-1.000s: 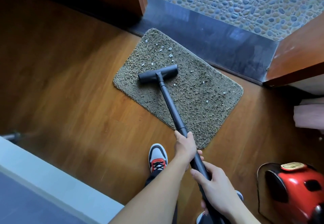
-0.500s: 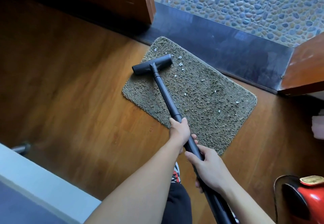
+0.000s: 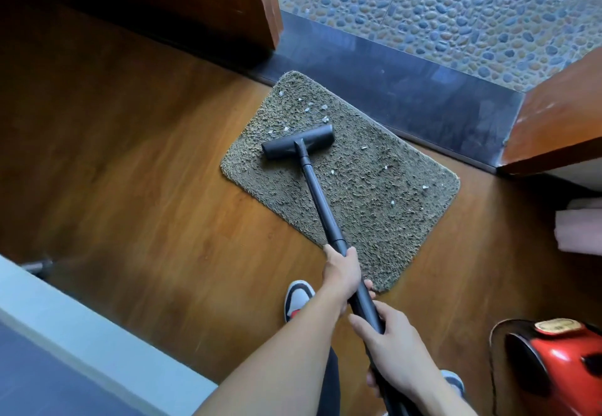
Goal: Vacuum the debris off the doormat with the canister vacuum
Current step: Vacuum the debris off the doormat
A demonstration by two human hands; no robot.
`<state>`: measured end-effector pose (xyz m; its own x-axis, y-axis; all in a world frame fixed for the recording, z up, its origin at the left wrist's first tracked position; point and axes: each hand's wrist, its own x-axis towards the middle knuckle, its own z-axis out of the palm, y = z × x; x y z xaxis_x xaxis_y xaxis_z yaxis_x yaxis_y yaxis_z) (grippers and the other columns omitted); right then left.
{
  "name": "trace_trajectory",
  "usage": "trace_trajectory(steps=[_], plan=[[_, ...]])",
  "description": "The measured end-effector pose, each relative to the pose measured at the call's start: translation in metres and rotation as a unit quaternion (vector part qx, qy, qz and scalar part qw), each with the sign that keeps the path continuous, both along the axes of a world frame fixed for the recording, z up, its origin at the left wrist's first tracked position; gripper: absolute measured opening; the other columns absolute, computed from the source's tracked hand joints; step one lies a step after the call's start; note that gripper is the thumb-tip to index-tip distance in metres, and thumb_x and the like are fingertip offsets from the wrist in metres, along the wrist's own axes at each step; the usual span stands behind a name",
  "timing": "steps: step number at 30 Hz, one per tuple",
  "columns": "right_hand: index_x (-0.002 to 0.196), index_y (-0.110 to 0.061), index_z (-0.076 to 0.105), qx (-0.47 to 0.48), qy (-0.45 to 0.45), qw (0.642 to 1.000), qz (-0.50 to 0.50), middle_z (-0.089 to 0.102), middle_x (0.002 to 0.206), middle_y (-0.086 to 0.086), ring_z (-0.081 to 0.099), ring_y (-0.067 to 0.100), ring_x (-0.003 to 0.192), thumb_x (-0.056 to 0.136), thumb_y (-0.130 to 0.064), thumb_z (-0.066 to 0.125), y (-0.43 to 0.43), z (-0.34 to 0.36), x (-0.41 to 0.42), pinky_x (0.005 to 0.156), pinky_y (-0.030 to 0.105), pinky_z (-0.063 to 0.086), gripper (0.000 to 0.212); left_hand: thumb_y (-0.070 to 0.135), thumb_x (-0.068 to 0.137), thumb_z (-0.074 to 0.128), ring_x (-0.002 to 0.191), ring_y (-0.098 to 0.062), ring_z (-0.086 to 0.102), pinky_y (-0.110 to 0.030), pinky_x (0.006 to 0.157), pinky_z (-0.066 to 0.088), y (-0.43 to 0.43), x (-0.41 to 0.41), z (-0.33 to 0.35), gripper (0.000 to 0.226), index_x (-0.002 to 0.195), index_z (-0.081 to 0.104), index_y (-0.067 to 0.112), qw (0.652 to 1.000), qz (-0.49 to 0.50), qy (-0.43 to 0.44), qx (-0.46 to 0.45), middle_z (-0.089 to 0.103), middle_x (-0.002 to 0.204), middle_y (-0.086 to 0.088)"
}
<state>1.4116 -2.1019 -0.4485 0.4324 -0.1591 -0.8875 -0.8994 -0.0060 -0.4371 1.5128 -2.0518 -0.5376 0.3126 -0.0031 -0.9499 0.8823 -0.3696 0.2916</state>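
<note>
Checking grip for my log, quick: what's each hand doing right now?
Left hand: closed around the vacuum wand.
Right hand: closed around the wand, nearer the body.

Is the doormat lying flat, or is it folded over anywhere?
Flat. The doormat lies spread on the wood floor, its visible edges and corners down; no fold shows.

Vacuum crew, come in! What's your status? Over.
Left hand, right hand grip wand. Nozzle on doormat; white bits lie beyond it. Red canister off right, nothing blocking.
</note>
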Motion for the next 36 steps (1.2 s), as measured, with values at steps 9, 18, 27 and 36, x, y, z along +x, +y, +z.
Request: trace_trajectory(steps=[9, 18, 27, 36], plan=[[0.11, -0.038, 0.069, -0.068, 0.021, 0.996, 0.043, 0.064, 0.056, -0.006, 0.067, 0.013, 0.057, 0.09, -0.047, 0.065, -0.024, 0.006, -0.091, 0.065, 0.03, 0.059, 0.022, 0.031, 0.105, 0.041, 0.042, -0.014, 0.054, -0.029, 0.042, 0.051, -0.025, -0.088, 0.015, 0.03, 0.129, 0.032, 0.015, 1.0, -0.003, 0.014, -0.019, 0.05, 0.088, -0.009], [0.112, -0.033, 0.061, -0.02, -0.003, 0.999, -0.03, 0.061, 0.045, 0.004, 0.061, 0.026, 0.037, 0.1, -0.034, 0.059, -0.029, 0.006, -0.059, 0.041, 0.031, 0.051, 0.012, 0.031, 0.105, 0.04, 0.044, -0.016, 0.054, -0.03, 0.043, 0.052, -0.038, -0.057, 0.006, 0.023, 0.121, 0.033, 0.016, 0.999, -0.024, -0.01, -0.026, 0.048, 0.084, -0.01], [0.097, -0.025, 0.06, -0.019, -0.008, 0.997, -0.068, 0.055, 0.042, 0.002, 0.061, 0.029, 0.04, 0.1, -0.032, 0.06, -0.02, -0.015, 0.02, 0.039, 0.031, 0.05, 0.008, 0.032, 0.104, 0.041, 0.044, -0.018, 0.054, -0.029, 0.041, 0.05, -0.04, 0.026, -0.016, 0.022, 0.118, 0.034, 0.016, 0.998, -0.048, -0.021, -0.022, 0.05, 0.089, -0.016], [0.096, -0.018, 0.059, -0.044, -0.029, 0.997, -0.05, 0.056, 0.041, 0.001, 0.061, 0.025, 0.036, 0.1, -0.033, 0.06, -0.018, -0.031, 0.089, 0.038, 0.027, 0.047, 0.015, 0.03, 0.104, 0.042, 0.046, -0.019, 0.053, -0.029, 0.04, 0.049, -0.04, 0.095, -0.03, 0.024, 0.12, 0.032, 0.014, 0.997, -0.035, -0.055, -0.034, 0.048, 0.087, -0.015]])
